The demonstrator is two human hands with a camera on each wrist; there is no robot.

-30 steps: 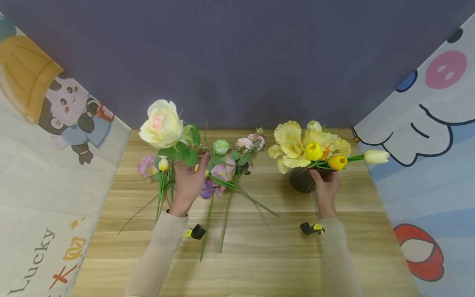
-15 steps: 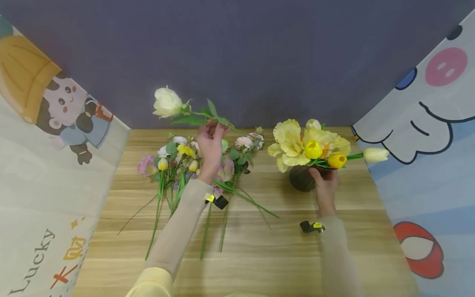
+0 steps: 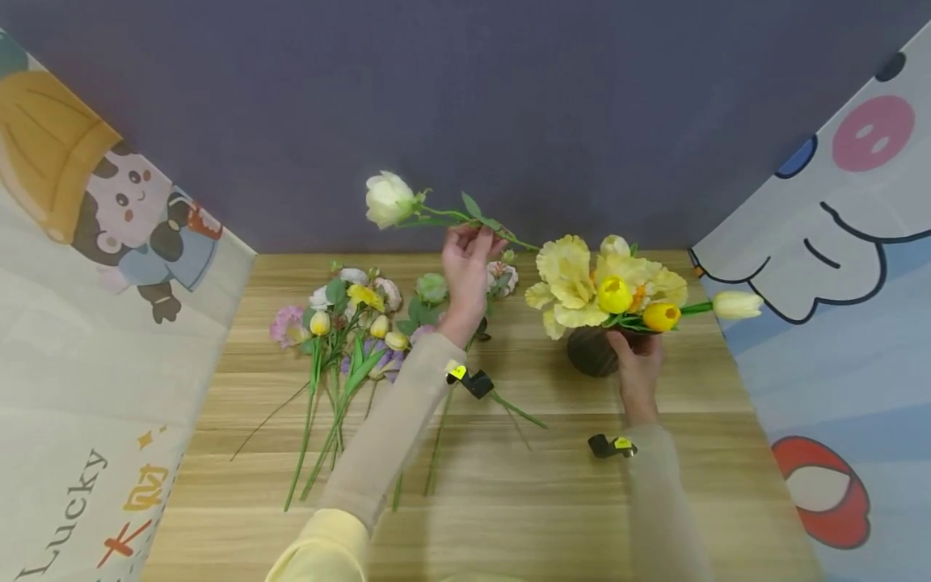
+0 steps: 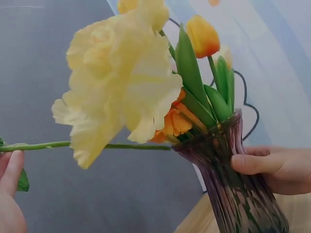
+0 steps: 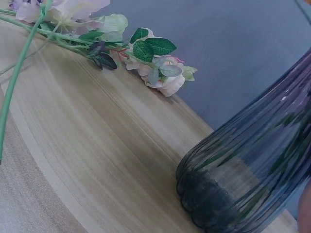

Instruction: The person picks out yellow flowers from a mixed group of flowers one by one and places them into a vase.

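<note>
From the head view, the left hand (image 3: 467,271) pinches the stem (image 3: 520,240) of a white rose (image 3: 389,200) between thumb and fingers, the bloom out to that hand's left and the cut end to its right, near a ruffled yellow bloom (image 3: 566,271); the right hand (image 3: 638,368) curls round the side of the vase (image 3: 592,352), just below its flowers, while loose flowers (image 3: 366,296) lie on the bench (image 3: 509,517) below and left of the left hand. The step looks to be bringing the stem to the vase, and a lower, steeper approach with the cut end leading would probably serve best. In the left wrist view, the stem runs almost level from the left hand behind the yellow bloom, its end close by the rim (image 4: 237,116); whether they touch, I cannot tell. Raising the bloom end first should help it clear the orange flower (image 4: 177,121) without snagging petals. In the right wrist view, the vase leans beside the right hand, its base close to the bench; contact is unclear, so a firm, steady hold seems wise.
</note>
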